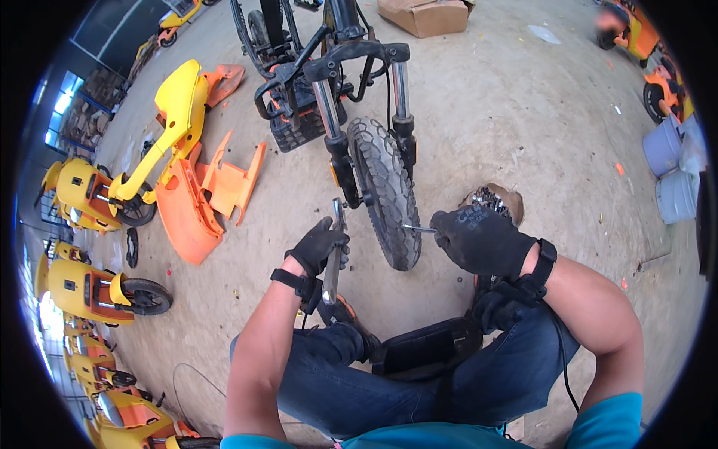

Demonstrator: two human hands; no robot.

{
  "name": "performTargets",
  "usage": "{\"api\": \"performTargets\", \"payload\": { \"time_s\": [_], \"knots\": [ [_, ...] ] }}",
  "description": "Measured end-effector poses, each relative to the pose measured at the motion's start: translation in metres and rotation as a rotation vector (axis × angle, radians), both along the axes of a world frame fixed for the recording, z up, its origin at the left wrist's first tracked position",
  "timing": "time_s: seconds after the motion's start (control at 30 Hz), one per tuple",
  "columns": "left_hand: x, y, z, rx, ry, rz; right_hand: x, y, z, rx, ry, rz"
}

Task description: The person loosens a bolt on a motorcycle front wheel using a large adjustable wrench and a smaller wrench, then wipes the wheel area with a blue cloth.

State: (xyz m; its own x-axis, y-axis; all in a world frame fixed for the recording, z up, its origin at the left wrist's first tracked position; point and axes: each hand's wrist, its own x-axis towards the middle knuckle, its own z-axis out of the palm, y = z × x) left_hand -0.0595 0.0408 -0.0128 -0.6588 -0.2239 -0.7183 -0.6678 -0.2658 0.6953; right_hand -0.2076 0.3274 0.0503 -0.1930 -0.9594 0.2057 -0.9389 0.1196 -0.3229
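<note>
Black-gloved left hand (318,248) on wrench (330,286), right hand (482,238) on metal rod (423,230), front wheel (385,191) between

Left hand: fingers wrapped round the silver wrench, which stands nearly upright in view. Its upper end is near the lower end of the left-hand fork leg (342,166); lower end sticks out below the fist. Right hand: clenched around one end of the thin metal rod, other end pointing left, overlapping the tyre tread in view. Whether wrench or rod actually touches the bike is hard to tell from this angle.

Front wheel: chunky black tread, between the two fork legs, directly ahead of the seated or squatting person. Fork has shiny upper tubes and black lower parts; bare black frame (288,78) behind it. Between the person's knees, black tray-like object (426,350), kind unclear. Just beyond the right hand, container of small hardware (493,200), partly covered by the glove.

Floor (538,135) is dusty grey-brown. Left of the bike: yellow panel (176,93) and orange panels (187,213) lying loose. Far left: row of yellow scooters (82,288). Top: cardboard box (430,19). Right edge: two pale buckets (673,196), one near the other. Black straps (544,268) on both wrists, teal sleeves (615,420), blue jeans (329,374).
</note>
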Motion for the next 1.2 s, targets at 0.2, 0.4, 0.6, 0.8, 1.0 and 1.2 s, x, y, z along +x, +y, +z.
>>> {"api": "performTargets", "payload": {
  "time_s": [0.2,0.4,0.6,0.8,1.0,1.2],
  "knots": [
    [0.001,-0.003,-0.009,-0.002,0.001,-0.002,0.002,0.001,0.007,0.048,-0.014,-0.068],
    [-0.005,0.0,-0.012,0.021,-0.022,-0.036,0.001,0.003,-0.011,-0.074,-0.058,-0.072],
    [-0.006,-0.001,0.0,0.023,-0.042,-0.056,0.001,-0.001,-0.01,-0.1,-0.01,-0.03],
    [-0.012,0.003,0.0,0.059,-0.001,-0.072,0.0,0.001,-0.01,-0.046,-0.048,-0.031],
    [-0.011,0.003,-0.014,0.069,-0.011,-0.069,0.002,0.003,0.002,-0.018,-0.124,-0.049],
    [-0.01,0.011,-0.01,0.014,-0.053,-0.103,0.002,0.009,0.002,0.016,-0.107,-0.069]
  ]
}}
